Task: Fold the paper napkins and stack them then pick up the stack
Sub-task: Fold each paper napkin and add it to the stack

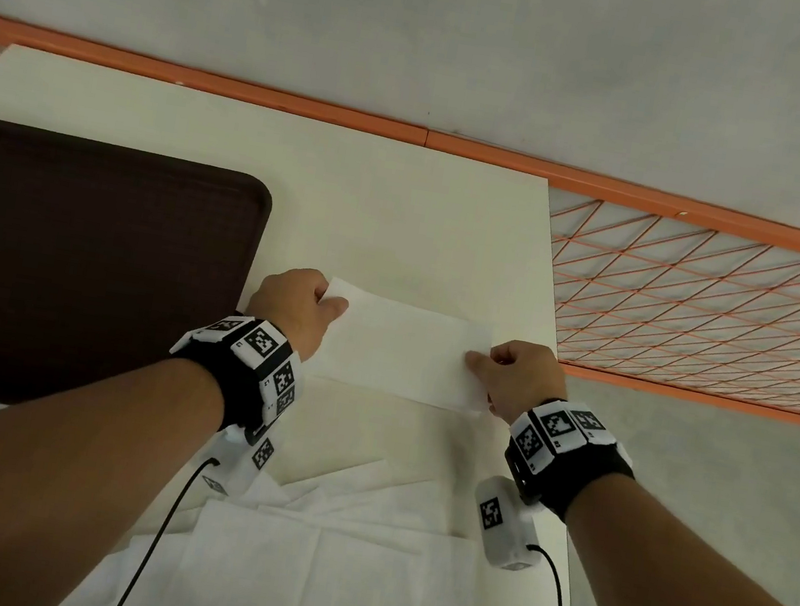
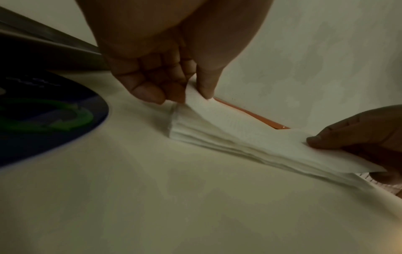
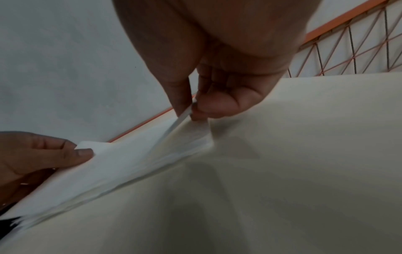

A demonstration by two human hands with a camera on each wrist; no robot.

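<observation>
Both hands (image 1: 410, 343) pinch napkin (image 1: 407, 348) ends; stack (image 2: 217, 142) edges blurred, layer count unclear.

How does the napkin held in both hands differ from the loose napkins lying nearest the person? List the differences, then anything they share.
The held napkin is folded into a narrow strip; the loose napkins lie unfolded and spread wide.
The held napkin is pinched at its ends by the left hand and the right hand; the loose napkins are untouched.
The held napkin has straight edges; the loose napkins overlap askew.
Both are white paper over the pale table.
</observation>
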